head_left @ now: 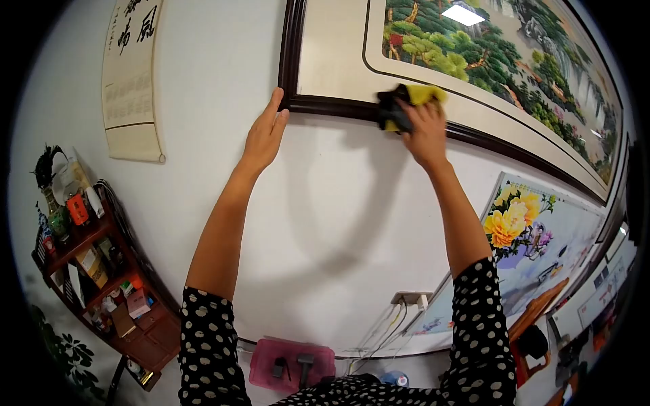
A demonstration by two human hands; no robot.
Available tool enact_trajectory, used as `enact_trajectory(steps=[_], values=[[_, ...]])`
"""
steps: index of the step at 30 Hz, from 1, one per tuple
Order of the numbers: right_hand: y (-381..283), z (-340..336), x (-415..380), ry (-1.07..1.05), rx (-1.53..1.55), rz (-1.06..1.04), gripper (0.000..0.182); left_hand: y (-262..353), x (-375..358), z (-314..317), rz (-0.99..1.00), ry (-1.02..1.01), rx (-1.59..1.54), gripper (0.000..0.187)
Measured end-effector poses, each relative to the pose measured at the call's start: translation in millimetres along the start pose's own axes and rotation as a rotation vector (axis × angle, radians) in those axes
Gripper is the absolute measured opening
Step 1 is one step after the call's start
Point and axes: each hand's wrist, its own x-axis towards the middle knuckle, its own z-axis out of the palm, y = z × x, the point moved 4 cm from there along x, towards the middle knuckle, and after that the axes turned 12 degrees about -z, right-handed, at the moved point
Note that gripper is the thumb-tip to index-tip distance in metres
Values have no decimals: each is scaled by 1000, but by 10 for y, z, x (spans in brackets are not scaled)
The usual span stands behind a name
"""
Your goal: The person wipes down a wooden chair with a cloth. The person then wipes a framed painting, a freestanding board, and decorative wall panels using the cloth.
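By the right hand, fingers curled, a cloth is held against the wall-hung frame; its lower corner is touched by the left hand, loosely open. Wiping seems in hand; an even slide is called for next.

Black garment printed with scattered, irregularly rounded cream spots. The left sleeve and right sleeve, fairly loose, repeat the pattern and end straight across; left hand and right hand are bare, as are the forearms.
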Motion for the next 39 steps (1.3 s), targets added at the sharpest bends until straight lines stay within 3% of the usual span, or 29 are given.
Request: enact_trajectory(steps=[5,8,10,14,17,19,21,23,25,26,27,30,35,39], values=[[96,38,-288,195,-158,295,80,6,18,-11,-48,-66,-62,56],[-276,223,18,79,-98,433,75,6,-11,29,-44,-57,-71,56],[-655,338,360,5,75,308,69,-2,-1,46,-30,-35,-79,56],[-1301,488,1008,110,281,-69,67,-145,13,71,-128,-37,-184,59],[-1446,655,1366,121,305,-316,48,-243,37,44,-184,-58,-320,60],[-1330,676,1603,120,174,-397,52,-332,26,54,-196,-72,-413,60],[-1159,672,1859,132,94,-390,54,-393,-33,122,-159,-40,-131,61],[-898,614,2213,99,52,-203,55,-408,-57,184,-37,46,179,60],[-540,631,2488,325,20,-51,48,-356,-77,254,39,181,322,60],[-409,540,2523,332,-44,-14,59,-286,-91,276,93,249,433,61],[-291,554,2563,354,-110,12,58,-201,-110,320,147,314,538,61],[-318,629,2400,293,-62,23,57,-145,-55,417,196,309,605,65],[-376,408,1265,40,87,-332,51,-256,-21,396,234,334,720,65],[607,80,403,-6,-14,-39,62,-269,-14,384,286,340,717,64]])
